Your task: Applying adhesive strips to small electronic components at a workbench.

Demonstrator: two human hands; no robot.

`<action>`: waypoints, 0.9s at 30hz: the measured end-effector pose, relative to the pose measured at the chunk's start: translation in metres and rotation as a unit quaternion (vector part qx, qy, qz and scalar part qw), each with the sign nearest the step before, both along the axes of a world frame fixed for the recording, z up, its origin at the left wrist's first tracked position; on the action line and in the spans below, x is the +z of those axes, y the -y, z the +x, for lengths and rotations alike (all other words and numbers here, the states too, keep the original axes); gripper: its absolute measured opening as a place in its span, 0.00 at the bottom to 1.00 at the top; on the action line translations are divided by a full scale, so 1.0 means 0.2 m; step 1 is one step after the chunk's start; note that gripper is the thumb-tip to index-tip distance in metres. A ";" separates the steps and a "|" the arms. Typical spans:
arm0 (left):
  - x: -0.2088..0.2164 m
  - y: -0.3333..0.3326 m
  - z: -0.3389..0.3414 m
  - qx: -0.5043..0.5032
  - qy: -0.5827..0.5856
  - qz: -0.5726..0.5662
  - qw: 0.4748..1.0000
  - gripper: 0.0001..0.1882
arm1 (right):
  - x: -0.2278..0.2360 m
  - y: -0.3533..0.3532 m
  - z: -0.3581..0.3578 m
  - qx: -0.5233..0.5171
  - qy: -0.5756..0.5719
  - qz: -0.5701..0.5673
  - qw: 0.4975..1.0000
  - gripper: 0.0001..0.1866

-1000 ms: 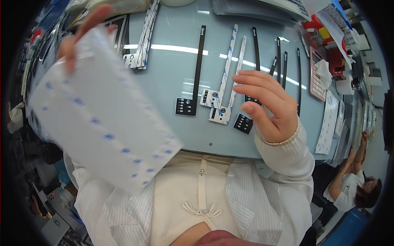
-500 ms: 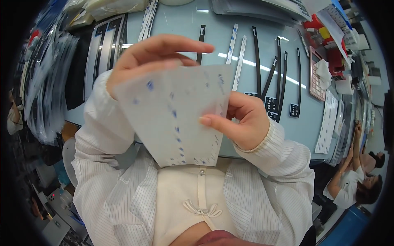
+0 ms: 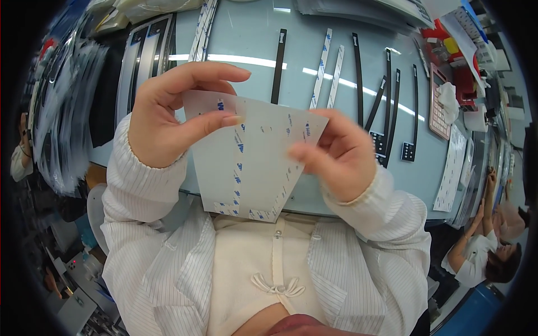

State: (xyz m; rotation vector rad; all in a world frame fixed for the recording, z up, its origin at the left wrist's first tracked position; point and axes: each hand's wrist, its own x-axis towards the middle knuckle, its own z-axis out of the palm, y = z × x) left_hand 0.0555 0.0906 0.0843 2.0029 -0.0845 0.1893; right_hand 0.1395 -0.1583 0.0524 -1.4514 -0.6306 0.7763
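A thin, translucent whitish sheet hangs tilted above the table edge, in front of my chest. Blue-printed strips run down it and along its lower edge. My left hand pinches its upper left corner, thumb on the near side and fingers behind. At the upper right edge my right hand grips the sheet between thumb and fingers, somewhat smeared by motion. Beyond the sheet lie a black strip and two white strips with blue print.
Several narrow black strips with dotted ends lie to the right. A pink calculator and crumpled tissue sit at the right edge. Clear plastic sheets are stacked left; grey panels lie behind my left hand. Other people sit far right.
My left hand has come from behind the sheet's top edge to pinch its upper left corner. The sheet has turned and shifted; my right hand moved slightly right.
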 end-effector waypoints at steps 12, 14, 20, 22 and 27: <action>0.00 0.00 0.00 -0.010 0.029 0.082 0.996 0.22 | 0.03 0.03 0.10 0.024 -0.190 0.091 0.977 0.10; 0.02 0.00 -0.01 -0.024 0.025 0.088 0.996 0.22 | 0.01 0.02 0.10 0.056 -0.293 0.090 0.950 0.10; 0.10 0.08 0.03 -0.101 0.154 0.243 0.952 0.26 | -0.02 -0.02 0.06 0.095 -0.444 0.033 0.890 0.11; 0.11 0.11 0.01 -0.116 0.156 0.250 0.948 0.26 | 0.00 -0.03 0.04 0.107 -0.464 0.014 0.879 0.11; 0.08 0.15 -0.03 -0.102 0.211 0.256 0.938 0.20 | 0.01 -0.06 0.00 0.122 -0.471 0.031 0.873 0.11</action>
